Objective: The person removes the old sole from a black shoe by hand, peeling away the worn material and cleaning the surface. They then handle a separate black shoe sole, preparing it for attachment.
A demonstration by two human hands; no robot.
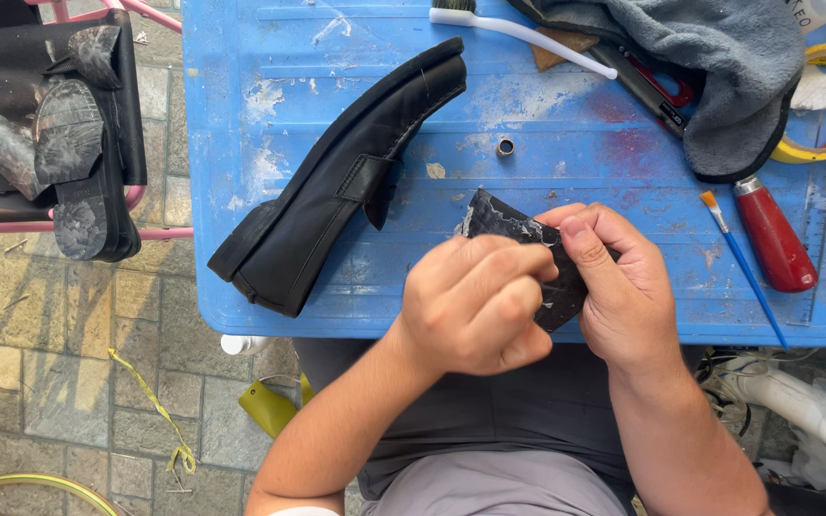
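I see black sole piece (518, 250) off shoe, held above counter (566, 143) near edge. Right hand (623, 287) grip clamped on it; left hand (475, 306) grip pinched together at its face. Black loafer (336, 186) lies at ten o'clock, unattended; reattachment, I judge, undone.

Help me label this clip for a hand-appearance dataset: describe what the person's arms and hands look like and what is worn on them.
Both forearms are bare to past the elbow. The left hand and right hand wear no gloves, rings or watch. Fingernails are short. A sliver of white sleeve shows at the left upper arm.
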